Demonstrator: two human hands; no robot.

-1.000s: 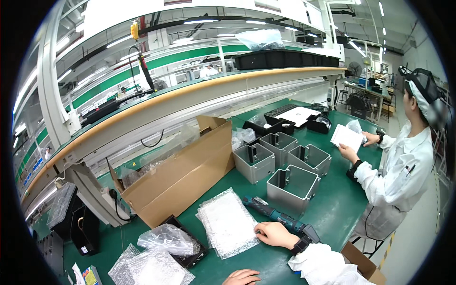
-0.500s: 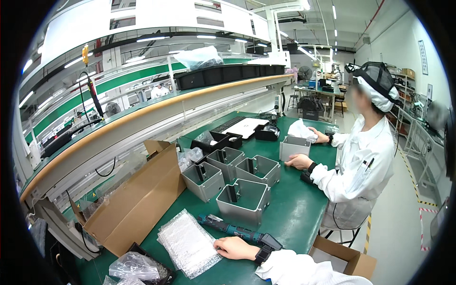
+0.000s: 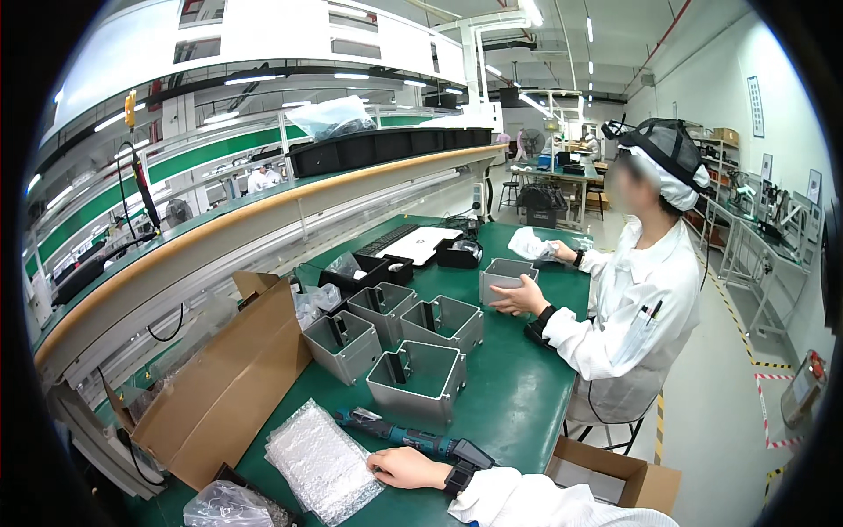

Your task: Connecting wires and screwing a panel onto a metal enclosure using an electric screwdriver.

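My right hand (image 3: pixel 408 466) lies low on the green table (image 3: pixel 518 404), its fingertips at the edge of a bubble-wrap bag (image 3: pixel 318 460). A black band sits on its wrist. Just beyond the knuckles lies a dark teal electric screwdriver (image 3: pixel 399 432). Behind that stand several open grey metal boxes, the nearest (image 3: pixel 417 379) a hand's width from the tool. My left hand is out of view. Across the table a co-worker in white (image 3: pixel 637 321) holds another grey box (image 3: pixel 507 279) with one hand and a plastic bag (image 3: pixel 531 243) with the other.
A large open cardboard box (image 3: pixel 224 386) lies on its side to the left. A crumpled plastic bag (image 3: pixel 228 508) sits at the lower left. Black trays (image 3: pixel 364 270) stand farther back. An open carton (image 3: pixel 615 470) stands on the floor by the table's right edge.
The view has swung right and up. My left hand has dropped out of view. The co-worker has moved from holding a paper to holding a grey box. My right hand has stayed by the bubble wrap.
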